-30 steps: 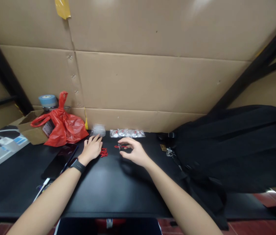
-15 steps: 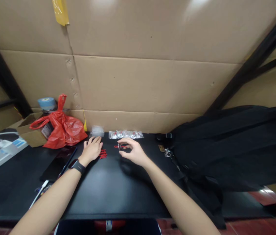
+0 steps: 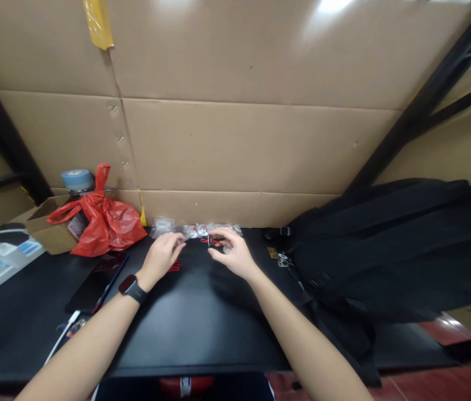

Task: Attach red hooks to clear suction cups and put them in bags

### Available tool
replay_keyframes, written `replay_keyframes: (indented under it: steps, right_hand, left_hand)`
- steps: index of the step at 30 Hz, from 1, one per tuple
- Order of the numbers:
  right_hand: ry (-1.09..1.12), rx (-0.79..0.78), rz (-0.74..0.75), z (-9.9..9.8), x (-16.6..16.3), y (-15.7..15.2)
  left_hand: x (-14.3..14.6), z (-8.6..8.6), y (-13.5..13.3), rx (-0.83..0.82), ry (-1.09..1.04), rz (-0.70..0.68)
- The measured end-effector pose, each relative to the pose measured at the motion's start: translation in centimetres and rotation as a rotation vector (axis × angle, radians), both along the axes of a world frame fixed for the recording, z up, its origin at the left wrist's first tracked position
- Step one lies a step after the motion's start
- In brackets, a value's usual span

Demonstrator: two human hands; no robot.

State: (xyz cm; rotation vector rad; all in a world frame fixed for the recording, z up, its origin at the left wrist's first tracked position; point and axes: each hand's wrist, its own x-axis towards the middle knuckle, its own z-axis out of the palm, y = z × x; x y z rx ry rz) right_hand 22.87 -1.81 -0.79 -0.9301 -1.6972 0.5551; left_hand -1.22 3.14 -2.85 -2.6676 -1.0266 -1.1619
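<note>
My right hand (image 3: 235,254) is raised a little over the black table, with thumb and fingers closed on the edges of a small round metallic disc with a red cord (image 3: 209,241). To its left, my left hand (image 3: 163,255) has its fingertips pinched together; whatever is in them is too small to make out. Red cords (image 3: 174,267) lie on the table beside the left hand, partly hidden by it. Behind the hands is a row of silvery round pieces in clear packets (image 3: 202,229). Clear plastic bags (image 3: 162,225) lie just beyond the left hand.
A red plastic bag (image 3: 108,225) leans on a cardboard box (image 3: 49,228) at the left. Nearer are a dark phone (image 3: 96,283) and a white power strip (image 3: 4,267). Black fabric (image 3: 394,250) covers the right side, with keys (image 3: 284,260) beside it. A cardboard wall (image 3: 227,145) stands behind.
My left hand has lifted off the clear bags, moved slightly right, and its fingers have come together. My right hand still holds the disc and has shifted slightly right.
</note>
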Motion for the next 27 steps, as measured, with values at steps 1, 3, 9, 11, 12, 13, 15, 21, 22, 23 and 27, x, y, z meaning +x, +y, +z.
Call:
replay_keyframes:
  steps: [1, 3, 9, 11, 12, 13, 15, 21, 22, 23, 27]
  right_hand:
    - [-0.037, 0.010, -0.010, 0.1, 0.2, 0.0]
    - [-0.158, 0.026, -0.028, 0.2, 0.6, 0.0]
    - [-0.491, -0.051, -0.117, -0.4, 1.8, 0.4]
    - [-0.563, -0.111, -0.132, -0.3, 2.1, 0.3]
    - [-0.599, -0.140, -0.130, -0.2, 2.3, 0.2]
    - [-0.634, -0.168, -0.123, 0.0, 2.4, 0.0]
    - [-0.699, -0.221, -0.096, 0.3, 2.4, -0.4]
    - [-0.817, -0.291, -0.090, 0.4, 1.7, -1.3]
    - [-0.827, -0.297, -0.105, 0.3, 1.7, -1.3]
    - [-0.834, -0.305, -0.121, 0.2, 1.6, -1.2]
    - [-0.820, -0.333, -0.152, -0.1, 1.6, -0.6]
  left_hand:
    - [0.7, 0.0, -0.6, -0.011, 0.078, -0.035]
    - [2.1, -0.1, -1.7, -0.057, 0.228, -0.118]
    - [3.6, -0.4, -3.4, -0.230, 0.417, -0.224]
    - [3.3, -0.5, -3.5, -0.223, 0.420, -0.236]
    - [3.1, -0.6, -3.5, -0.216, 0.423, -0.231]
    - [3.0, -0.7, -3.5, -0.213, 0.430, -0.220]
    - [2.9, -1.0, -3.6, -0.219, 0.443, -0.191]
    - [3.2, -1.5, -3.6, -0.236, 0.440, -0.169]
    - [3.2, -1.5, -3.6, -0.240, 0.436, -0.175]
    - [3.2, -1.4, -3.6, -0.242, 0.432, -0.182]
    - [2.8, -1.2, -3.7, -0.253, 0.428, -0.205]
